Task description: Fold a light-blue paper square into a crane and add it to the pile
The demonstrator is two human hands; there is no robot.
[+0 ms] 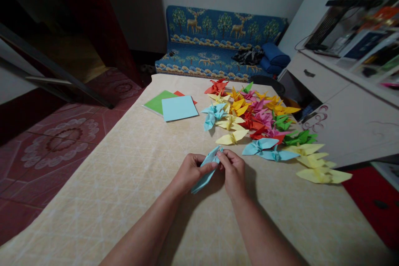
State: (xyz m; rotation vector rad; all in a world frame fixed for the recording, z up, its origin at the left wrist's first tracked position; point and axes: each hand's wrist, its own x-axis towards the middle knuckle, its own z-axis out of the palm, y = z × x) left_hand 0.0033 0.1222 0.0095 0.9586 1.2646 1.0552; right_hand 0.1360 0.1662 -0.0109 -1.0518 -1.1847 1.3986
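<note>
Just above the table, a light blue folded paper crane (203, 178) is held between my two hands, its long pointed ends slanting from lower left to upper right. My left hand (190, 171) grips its middle, with the thumb lying across the paper. At its upper right end, my right hand (233, 170) pinches a small part of the paper between thumb and fingertips. Some folds are hidden behind the fingers. Closest to my hands lies a pale yellow paper crane (232, 137), and a light blue paper crane (259, 146) rests to the right.
Several coloured paper cranes (257, 116) crowd the right side of the cloth-covered table (124, 174). A light blue paper stack (180, 108) overlaps green paper (158, 102) and red paper at the far left. Beyond stand a patterned sofa (202, 56) and a white cabinet (349, 116).
</note>
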